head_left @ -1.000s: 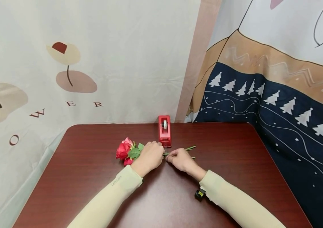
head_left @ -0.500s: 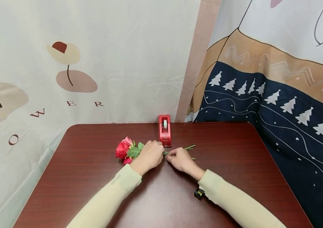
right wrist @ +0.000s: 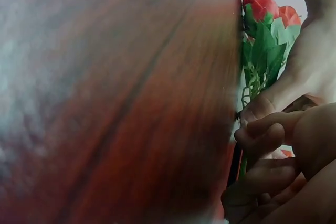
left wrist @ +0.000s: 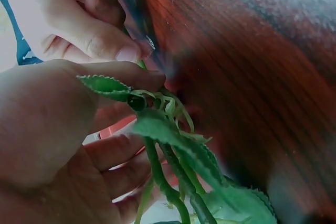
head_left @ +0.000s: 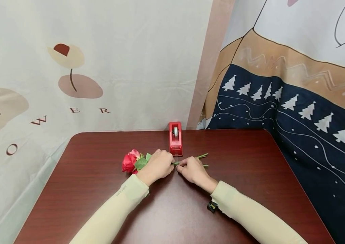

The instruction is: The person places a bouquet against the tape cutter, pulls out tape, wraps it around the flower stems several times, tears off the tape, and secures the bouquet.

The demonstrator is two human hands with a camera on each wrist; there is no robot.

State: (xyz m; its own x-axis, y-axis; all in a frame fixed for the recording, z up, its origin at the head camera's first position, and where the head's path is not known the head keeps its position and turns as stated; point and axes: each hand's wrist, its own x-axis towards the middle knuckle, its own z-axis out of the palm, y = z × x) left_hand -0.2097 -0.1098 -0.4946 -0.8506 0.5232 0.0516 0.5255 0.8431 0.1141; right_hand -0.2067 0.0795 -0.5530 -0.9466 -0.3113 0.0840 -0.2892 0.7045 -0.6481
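Observation:
Red roses with green leaves lie on the table, blooms to the left, stems reaching out to the right past the hands. The left hand grips the stems just below the leaves; in the left wrist view its fingers curl round several green stems. Close beside it, the right hand pinches at the stems with thumb and fingertips. In the right wrist view the right hand has its fingers curled, and the roses stand beyond it. What lies between the fingertips is mostly hidden.
A red tape dispenser stands just beyond the hands at the table's back edge. The brown table meets a pale printed curtain behind. A small black object sits at the right sleeve's cuff.
The whole head view has shifted slightly. Both hands stay at the stems, and the blooms and stem ends have turned or shifted a little.

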